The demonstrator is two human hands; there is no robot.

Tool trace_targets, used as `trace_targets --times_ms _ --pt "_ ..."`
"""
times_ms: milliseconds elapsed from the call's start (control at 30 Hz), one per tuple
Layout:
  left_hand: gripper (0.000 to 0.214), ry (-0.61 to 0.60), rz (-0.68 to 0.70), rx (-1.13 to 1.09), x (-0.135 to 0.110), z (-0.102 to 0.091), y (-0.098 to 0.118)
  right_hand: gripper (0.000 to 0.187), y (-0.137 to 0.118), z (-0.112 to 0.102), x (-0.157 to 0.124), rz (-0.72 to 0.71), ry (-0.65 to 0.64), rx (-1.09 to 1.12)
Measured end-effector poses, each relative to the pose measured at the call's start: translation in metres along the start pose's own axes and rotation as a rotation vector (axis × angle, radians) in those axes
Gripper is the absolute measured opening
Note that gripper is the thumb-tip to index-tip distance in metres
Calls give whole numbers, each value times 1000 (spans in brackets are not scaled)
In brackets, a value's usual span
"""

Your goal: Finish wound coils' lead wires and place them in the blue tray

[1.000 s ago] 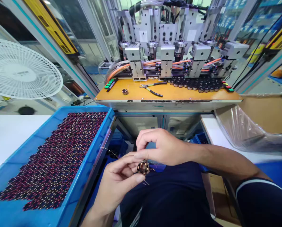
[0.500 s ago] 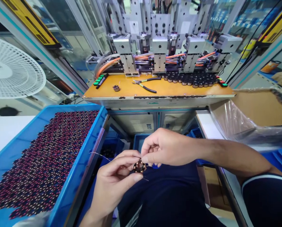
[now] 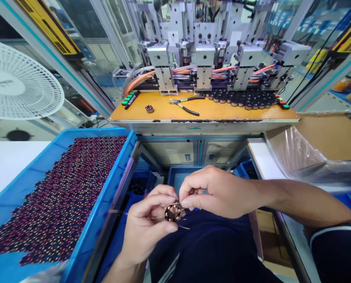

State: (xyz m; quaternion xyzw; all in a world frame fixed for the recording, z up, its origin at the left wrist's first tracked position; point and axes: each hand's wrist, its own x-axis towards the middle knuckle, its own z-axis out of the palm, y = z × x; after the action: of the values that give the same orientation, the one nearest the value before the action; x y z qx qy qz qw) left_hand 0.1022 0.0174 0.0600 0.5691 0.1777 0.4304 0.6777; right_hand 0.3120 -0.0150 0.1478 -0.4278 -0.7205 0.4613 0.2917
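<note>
Grey metal uprights (image 3: 30, 44) (edged in teal) flank an orange benchtop (image 3: 163, 112) above vented cabinet doors (image 3: 177, 150); left, a white table (image 3: 7, 159); upper right, blurred blue shelving (image 3: 294, 27).

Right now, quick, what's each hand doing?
Left hand: closed, holding a copper-wound ring.
Right hand: closed, seemingly pinching thin wire at the ring's edge.

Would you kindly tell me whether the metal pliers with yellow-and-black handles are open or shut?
Open: the pliers lie with their handles spread apart.

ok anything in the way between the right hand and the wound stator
Nothing visible: the right hand is at the upper right edge of the wound stator, which the left hand holds.
</note>
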Motion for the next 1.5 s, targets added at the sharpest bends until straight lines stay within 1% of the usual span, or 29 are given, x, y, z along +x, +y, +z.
trace_targets --times_ms 133,300,433,467,533,567,600,633,700,767,833,933,1033,1167,1233,1300,1400,1500 --pt "37 19 59 15 1 0 -2 10 4 5 -4 22 16 118" --pt "37 24 113 60 3 3 -2 8 6 11 -5 2 31 117" --pt "34 20 107 58 4 6 2 9 5 10 -5 27 32 107" --pt "33 21 108 54 5 7 3 8 4 8 -6 17 5 82" --pt "31 16 98 32 5 8 4 5 4 3 -10 -63 -87 -27" --pt "30 11 79 10 6 9 5 4 4 0 -12 -125 -119 -126" --pt "29 4 51 -20 6 9 6 4 5 -3 -14 -196 -122 -247" --pt "29 -4 20 -56 7 10 7 5 6 -6 -15 -278 -88 -367" --pt "31 -26 -33 -134 8 10 7 9 8 -9 -16 -450 45 -545" --pt "32 -52 -76 -197 9 11 7 12 10 -9 -13 -605 131 -595" --pt "33 -69 -129 -239 9 12 6 15 10 -7 -9 -690 153 -591" --pt "35 -74 -197 -293 9 13 5 16 10 -3 -3 -727 151 -593" --pt "34 -83 -229 -321 8 14 5 20 11 0 0 -751 150 -580" --pt "32 -81 -226 -318 10 14 6 23 17 2 3 -798 184 -565" --pt "31 -87 -216 -313 11 13 7 20 22 5 5 -830 215 -556" --pt "31 -90 -205 -301 11 11 6 16 25 8 7 -846 272 -526" --pt "31 -59 -131 -222 12 8 5 13 29 15 7 -834 360 -477" --pt "30 -1 30 -77 12 7 4 16 31 25 5 -774 440 -434"
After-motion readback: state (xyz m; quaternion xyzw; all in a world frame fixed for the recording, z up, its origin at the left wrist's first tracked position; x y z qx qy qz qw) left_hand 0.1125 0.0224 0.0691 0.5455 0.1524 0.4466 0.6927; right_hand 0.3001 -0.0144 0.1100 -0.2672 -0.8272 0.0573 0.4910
